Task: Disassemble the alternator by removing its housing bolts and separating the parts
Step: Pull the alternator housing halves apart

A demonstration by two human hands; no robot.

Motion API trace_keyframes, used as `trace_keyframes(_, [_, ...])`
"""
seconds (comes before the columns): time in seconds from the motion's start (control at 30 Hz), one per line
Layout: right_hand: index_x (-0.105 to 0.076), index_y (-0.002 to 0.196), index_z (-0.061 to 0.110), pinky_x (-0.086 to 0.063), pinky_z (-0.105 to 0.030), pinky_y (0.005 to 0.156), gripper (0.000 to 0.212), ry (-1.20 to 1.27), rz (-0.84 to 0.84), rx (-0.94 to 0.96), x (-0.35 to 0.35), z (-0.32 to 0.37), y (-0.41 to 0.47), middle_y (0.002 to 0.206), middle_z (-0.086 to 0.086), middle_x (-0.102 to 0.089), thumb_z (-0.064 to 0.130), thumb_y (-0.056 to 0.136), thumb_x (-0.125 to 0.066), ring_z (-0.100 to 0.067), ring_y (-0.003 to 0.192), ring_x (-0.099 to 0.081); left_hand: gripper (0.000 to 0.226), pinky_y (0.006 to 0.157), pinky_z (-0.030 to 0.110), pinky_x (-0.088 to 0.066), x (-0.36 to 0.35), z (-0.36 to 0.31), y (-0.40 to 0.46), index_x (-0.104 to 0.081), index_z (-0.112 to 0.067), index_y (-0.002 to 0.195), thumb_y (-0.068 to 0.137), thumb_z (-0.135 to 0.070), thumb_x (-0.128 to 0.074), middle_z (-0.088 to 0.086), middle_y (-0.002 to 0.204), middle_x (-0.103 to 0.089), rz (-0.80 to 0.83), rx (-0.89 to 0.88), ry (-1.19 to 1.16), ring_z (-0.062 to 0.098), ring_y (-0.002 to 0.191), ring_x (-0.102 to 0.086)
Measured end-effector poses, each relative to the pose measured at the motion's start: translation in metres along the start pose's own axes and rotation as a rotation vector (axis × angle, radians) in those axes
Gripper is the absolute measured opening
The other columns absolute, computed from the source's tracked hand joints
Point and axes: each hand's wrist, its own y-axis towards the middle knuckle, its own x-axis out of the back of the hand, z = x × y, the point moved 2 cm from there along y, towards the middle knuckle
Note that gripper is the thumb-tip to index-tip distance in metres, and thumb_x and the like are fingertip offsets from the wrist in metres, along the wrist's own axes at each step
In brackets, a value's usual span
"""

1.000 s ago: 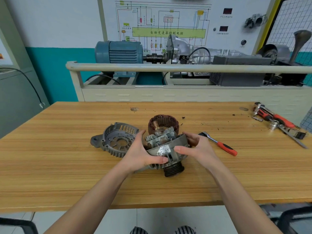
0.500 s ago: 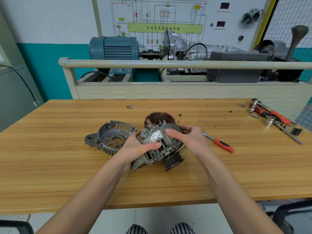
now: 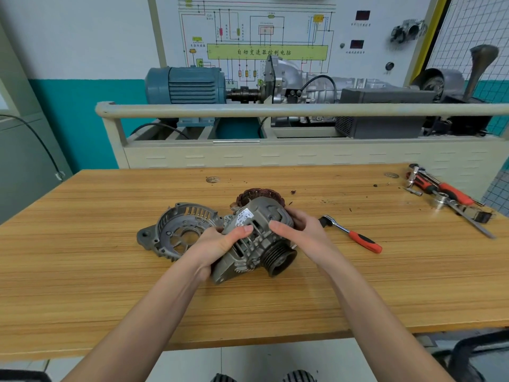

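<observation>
The grey alternator front housing with its black pulley lies tilted on the wooden table, pulley facing me. My left hand grips its left side with the thumb over the top. My right hand grips its right side, thumb on the vents. Behind it stands the copper-wound stator, partly hidden. The separated rear housing cover lies open side up to the left.
A red-handled ratchet lies right of my right hand. More red-handled tools and sockets sit at the table's far right. A training bench with a blue motor stands behind the table.
Both hands have tipped the front housing toward me, so the pulley now faces me and the rotor claws are hidden. The rear cover and ratchet have not moved.
</observation>
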Motion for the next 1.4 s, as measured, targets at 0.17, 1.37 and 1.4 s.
trace_keyframes(0.17, [-0.035, 0.148, 0.023, -0.038, -0.026, 0.094, 0.127, 0.013, 0.032, 0.003, 0.003, -0.005, -0.002, 0.145, 0.003, -0.046, 0.081, 0.04, -0.071, -0.005, 0.116, -0.047, 0.1, 0.07, 0.033, -0.054, 0.001, 0.001, 0.001, -0.063, 0.0, 0.1, 0.029, -0.065, -0.086, 0.015, 0.085, -0.075, 0.046, 0.04, 0.031, 0.027, 0.08, -0.072])
trace_keyframes(1.37, [-0.042, 0.142, 0.017, -0.035, -0.025, 0.102, 0.052, 0.003, 0.012, -0.021, 0.0, -0.041, 0.006, 0.134, 0.008, -0.053, 0.005, 0.093, -0.056, -0.004, 0.122, -0.045, 0.073, 0.067, 0.028, -0.042, -0.012, 0.017, -0.024, -0.024, -0.02, 0.105, 0.068, -0.041, -0.083, 0.004, 0.11, -0.052, -0.344, -0.42, 0.824, 0.023, 0.094, -0.058])
trace_keyframes(1.4, [-0.043, 0.141, 0.018, -0.035, -0.028, 0.105, 0.053, -0.011, 0.017, -0.013, 0.0, -0.041, 0.007, 0.134, 0.008, -0.054, 0.005, 0.092, -0.058, -0.005, 0.123, -0.045, 0.073, 0.065, 0.027, -0.042, -0.012, 0.018, -0.024, -0.023, -0.02, 0.105, 0.068, -0.04, -0.083, 0.004, 0.109, -0.053, -0.34, -0.421, 0.814, 0.021, 0.091, -0.057])
